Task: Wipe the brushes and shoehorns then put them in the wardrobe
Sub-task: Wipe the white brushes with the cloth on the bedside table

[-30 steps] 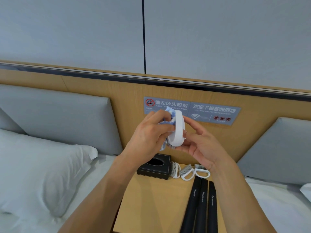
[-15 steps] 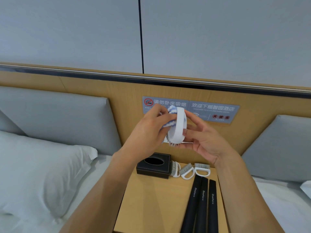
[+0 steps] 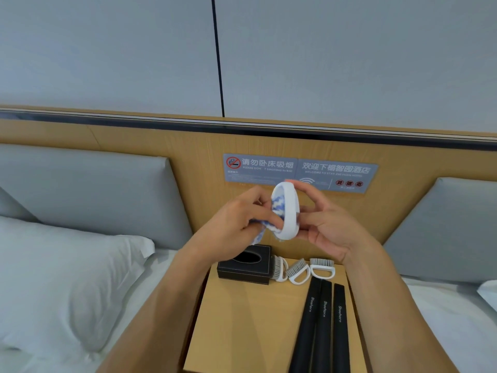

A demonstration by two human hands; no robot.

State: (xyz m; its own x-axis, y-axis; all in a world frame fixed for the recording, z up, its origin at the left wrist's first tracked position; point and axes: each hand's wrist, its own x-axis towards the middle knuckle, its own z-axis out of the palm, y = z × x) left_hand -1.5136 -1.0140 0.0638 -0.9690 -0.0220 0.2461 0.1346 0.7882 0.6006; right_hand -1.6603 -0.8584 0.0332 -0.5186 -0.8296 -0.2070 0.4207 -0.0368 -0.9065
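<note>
Hotel bedside table [image 3: 242, 327] below; right hand [image 3: 326, 224] pinches white brush [image 3: 287, 211] midair, left hand [image 3: 236, 219] fingers press blue-white cloth [image 3: 275, 208] into it. Loose pinch risks dropping brush onto shoehorns [image 3: 322, 327].

It was a hotel bedroom: a wall sign [image 3: 300, 172] welcomed guests and forbade smoking in bed (Chinese with English beneath), fixed to a wooden headboard [image 3: 161, 141] between two beds, over a nightstand [image 3: 242, 319] with a tissue box [image 3: 244, 266].
</note>
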